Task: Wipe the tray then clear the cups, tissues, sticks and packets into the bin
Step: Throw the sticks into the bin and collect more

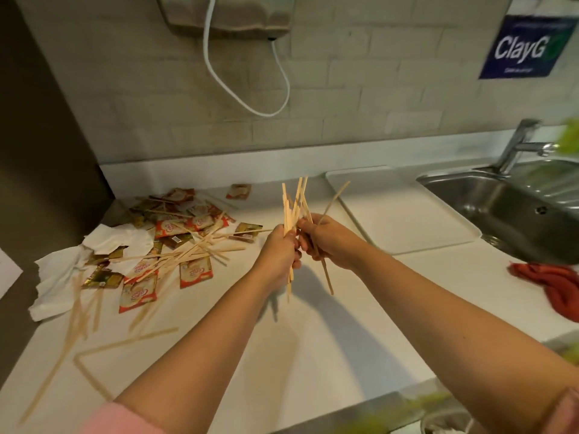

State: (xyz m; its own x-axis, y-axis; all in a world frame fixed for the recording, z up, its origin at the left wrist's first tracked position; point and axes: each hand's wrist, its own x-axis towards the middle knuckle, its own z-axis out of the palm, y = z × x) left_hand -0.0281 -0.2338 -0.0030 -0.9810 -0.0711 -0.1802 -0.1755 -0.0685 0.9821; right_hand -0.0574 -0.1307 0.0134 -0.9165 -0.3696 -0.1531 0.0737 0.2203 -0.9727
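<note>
Above the counter (313, 355): left hand (277, 245) and right hand (327, 242) meet, touching
Left hand: fingers curled round an upright bundle of sticks (293, 202)
Right hand: grips a few sticks of the same bundle
Far left of counter: loose sticks (188, 255), packets (195, 272) and tissues (59, 277) lie heaped
Tray (407, 220): flat, just beside the sink (501, 208)
Red cloth (560, 286): near the sink's front edge
</note>
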